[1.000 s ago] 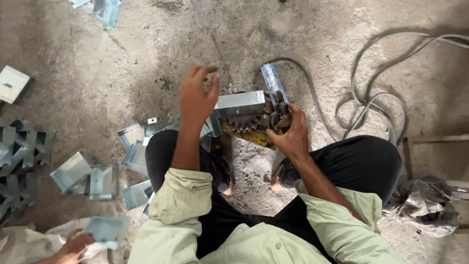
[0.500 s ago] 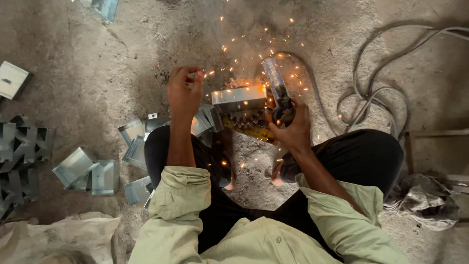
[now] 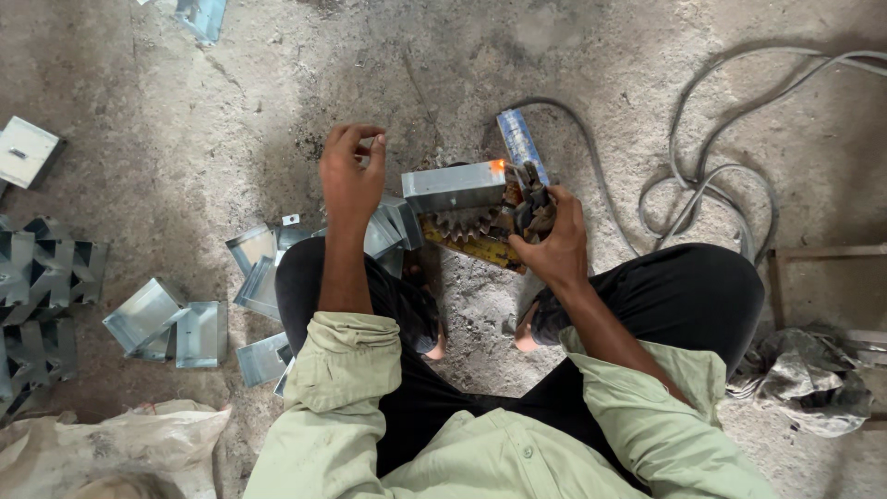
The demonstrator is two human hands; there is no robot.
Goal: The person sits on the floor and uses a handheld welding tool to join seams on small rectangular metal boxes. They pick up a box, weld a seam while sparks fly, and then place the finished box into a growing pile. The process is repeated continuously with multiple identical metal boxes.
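I squat on a concrete floor. My right hand (image 3: 552,242) grips a dark welding electrode holder (image 3: 528,199), whose tip touches the right end of a grey sheet-metal box piece (image 3: 453,188) where a small orange glow (image 3: 499,165) shows. The box rests on a yellow toothed metal bar (image 3: 468,237). My left hand (image 3: 351,176) hovers left of the box with its fingers curled, and whether it holds something small cannot be told. Folded metal pieces (image 3: 383,231) lie just under that wrist.
Grey cables (image 3: 702,176) loop over the floor at the right. Several folded metal brackets (image 3: 171,322) lie at the left, more stacked at the far left (image 3: 42,277). A white sack (image 3: 129,444) sits bottom left, a crumpled rag (image 3: 804,374) and a frame edge at the right.
The shower of sparks at the box has died to a small glow. My left hand has stayed raised left of the box. Another person's hand seen bottom left a second ago is gone.
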